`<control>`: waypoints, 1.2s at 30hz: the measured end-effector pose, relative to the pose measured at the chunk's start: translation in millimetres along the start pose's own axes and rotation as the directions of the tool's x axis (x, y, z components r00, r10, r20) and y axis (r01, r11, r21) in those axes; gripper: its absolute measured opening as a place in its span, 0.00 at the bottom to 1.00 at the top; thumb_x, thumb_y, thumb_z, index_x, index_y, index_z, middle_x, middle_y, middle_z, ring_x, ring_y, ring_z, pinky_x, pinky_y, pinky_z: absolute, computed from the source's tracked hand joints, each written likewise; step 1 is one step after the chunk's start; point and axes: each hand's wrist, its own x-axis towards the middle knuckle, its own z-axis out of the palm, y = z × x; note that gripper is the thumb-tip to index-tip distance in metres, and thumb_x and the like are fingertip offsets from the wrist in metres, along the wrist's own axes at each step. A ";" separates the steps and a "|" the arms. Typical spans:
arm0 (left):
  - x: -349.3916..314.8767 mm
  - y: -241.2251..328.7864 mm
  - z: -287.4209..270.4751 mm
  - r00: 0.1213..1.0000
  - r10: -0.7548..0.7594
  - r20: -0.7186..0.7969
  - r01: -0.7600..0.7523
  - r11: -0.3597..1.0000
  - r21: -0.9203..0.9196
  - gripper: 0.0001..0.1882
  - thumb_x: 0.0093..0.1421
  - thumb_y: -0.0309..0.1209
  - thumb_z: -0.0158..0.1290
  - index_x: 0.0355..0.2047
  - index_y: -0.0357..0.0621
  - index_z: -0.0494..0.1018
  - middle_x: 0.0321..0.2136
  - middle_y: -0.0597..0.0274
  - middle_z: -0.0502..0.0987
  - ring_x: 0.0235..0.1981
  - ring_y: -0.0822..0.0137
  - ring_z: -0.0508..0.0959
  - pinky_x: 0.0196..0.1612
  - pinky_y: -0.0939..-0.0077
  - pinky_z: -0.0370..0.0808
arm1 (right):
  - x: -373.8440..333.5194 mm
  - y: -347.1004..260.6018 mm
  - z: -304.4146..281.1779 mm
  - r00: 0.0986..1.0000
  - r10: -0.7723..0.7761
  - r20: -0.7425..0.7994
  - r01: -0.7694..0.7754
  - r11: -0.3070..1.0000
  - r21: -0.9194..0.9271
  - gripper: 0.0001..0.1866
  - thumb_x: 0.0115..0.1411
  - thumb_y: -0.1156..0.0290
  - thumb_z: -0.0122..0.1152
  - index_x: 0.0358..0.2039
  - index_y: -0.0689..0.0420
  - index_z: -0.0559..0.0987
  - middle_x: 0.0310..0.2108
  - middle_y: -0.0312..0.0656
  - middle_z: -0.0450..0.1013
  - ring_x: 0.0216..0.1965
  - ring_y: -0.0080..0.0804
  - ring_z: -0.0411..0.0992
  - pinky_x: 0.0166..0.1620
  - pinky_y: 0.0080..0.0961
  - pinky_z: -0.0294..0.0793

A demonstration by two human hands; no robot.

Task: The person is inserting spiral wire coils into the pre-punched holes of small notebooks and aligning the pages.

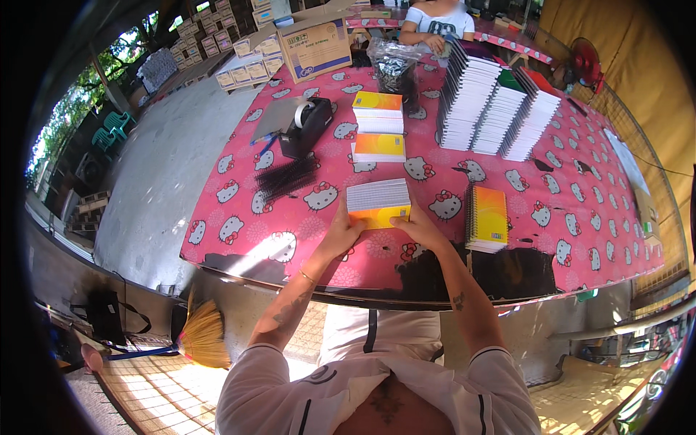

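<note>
Between my two hands is a stack of small notebooks [378, 197], white page edges up top and a yellow-orange cover toward me. My left hand [344, 230] grips its left end and my right hand [419, 226] its right end, with the thumb on the cover. Just beyond lie two piles of loose yellow-orange pads [378, 148]. To the left rests a heap of black binding coils [286, 179], below a black tape dispenser [306, 128]. A spiral-bound notebook stack [487, 217] with a yellow-orange cover sits to the right of my right hand.
Tall stacks of spiral notebooks [467, 101] stand at the far right of the pink patterned table [217, 239]. A filled clear plastic bag [395, 69] and a cardboard box [315, 49] are at the back. Another person [438, 25] is across the table. A broom [203, 335] lies lower left.
</note>
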 end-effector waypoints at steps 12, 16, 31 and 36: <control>86.0 17.9 -13.0 0.954 0.254 -0.157 -0.055 0.666 0.744 0.25 0.57 0.33 0.62 0.54 0.39 0.73 0.51 0.42 0.76 0.49 0.48 0.79 0.53 0.62 0.77 | 83.9 -27.8 -36.6 0.857 0.492 -0.155 -0.460 0.865 0.202 0.29 0.57 0.49 0.71 0.50 0.58 0.78 0.43 0.40 0.78 0.44 0.29 0.76 0.46 0.31 0.75; 74.9 16.2 -3.2 0.876 0.470 0.110 -0.386 0.545 0.744 0.15 0.57 0.30 0.63 0.44 0.42 0.80 0.45 0.54 0.81 0.45 0.52 0.81 0.47 0.60 0.79 | 86.5 -35.2 -29.8 0.830 0.490 -0.265 -0.477 0.871 0.118 0.29 0.59 0.48 0.68 0.50 0.60 0.79 0.45 0.43 0.78 0.46 0.32 0.76 0.48 0.35 0.74; 119.7 26.3 -30.7 0.969 0.133 0.210 -0.239 0.732 0.638 0.10 0.59 0.37 0.60 0.39 0.54 0.85 0.38 0.59 0.84 0.40 0.55 0.83 0.50 0.63 0.76 | 18.7 -8.3 -6.3 0.883 0.082 -0.463 -0.039 0.994 0.103 0.19 0.67 0.74 0.55 0.58 0.61 0.75 0.51 0.41 0.77 0.52 0.27 0.73 0.54 0.24 0.70; 117.4 26.6 -35.3 0.981 0.076 0.179 -0.173 0.762 0.624 0.11 0.58 0.39 0.59 0.39 0.53 0.85 0.38 0.59 0.84 0.39 0.55 0.83 0.50 0.62 0.77 | 21.6 -14.5 3.3 0.895 0.049 -0.443 -0.032 0.998 0.044 0.19 0.67 0.79 0.52 0.58 0.62 0.75 0.50 0.42 0.77 0.52 0.28 0.74 0.55 0.24 0.70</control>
